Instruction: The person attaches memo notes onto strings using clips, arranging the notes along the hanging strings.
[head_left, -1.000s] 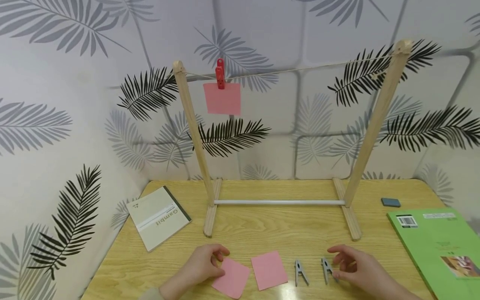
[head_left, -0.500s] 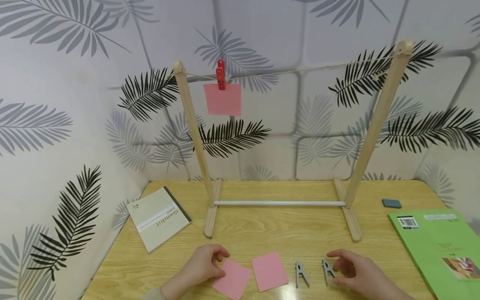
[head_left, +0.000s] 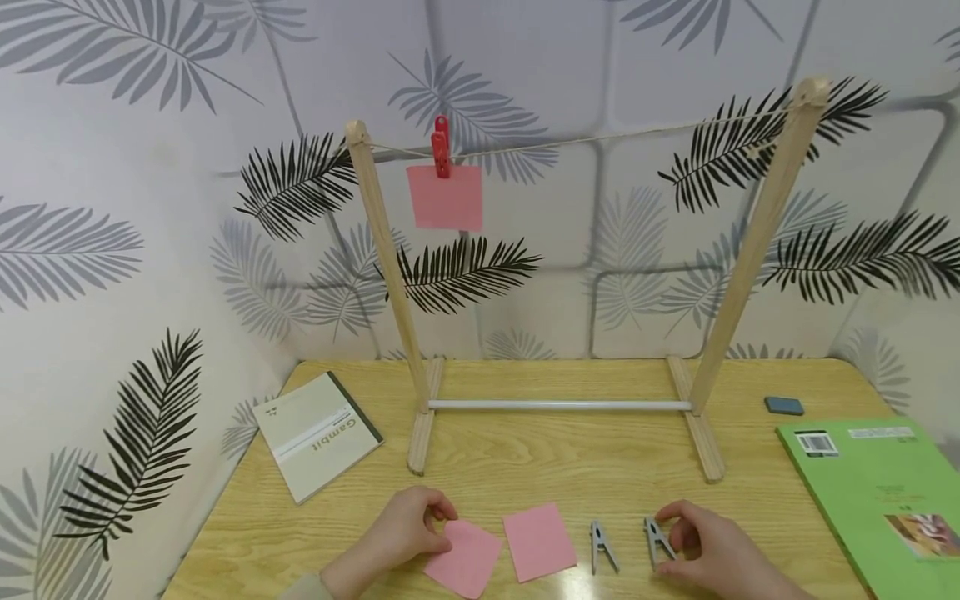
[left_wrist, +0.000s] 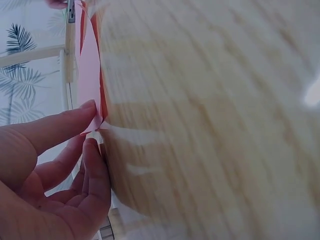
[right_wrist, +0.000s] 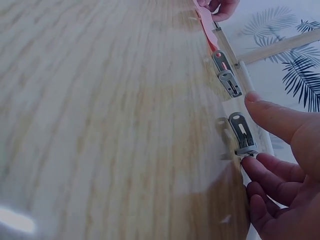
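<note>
Head view: the left hand pinches a pink note; the right hand, unclosed, surrounds a gray clothespin with thumb and fingers.

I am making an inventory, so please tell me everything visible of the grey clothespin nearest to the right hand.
The grey clothespin looks like plastic; its two arms form an A, spread end facing the viewer. One arm shows a slot. It lies on the wood-grain table, by the right hand; any touch is unclear.
</note>
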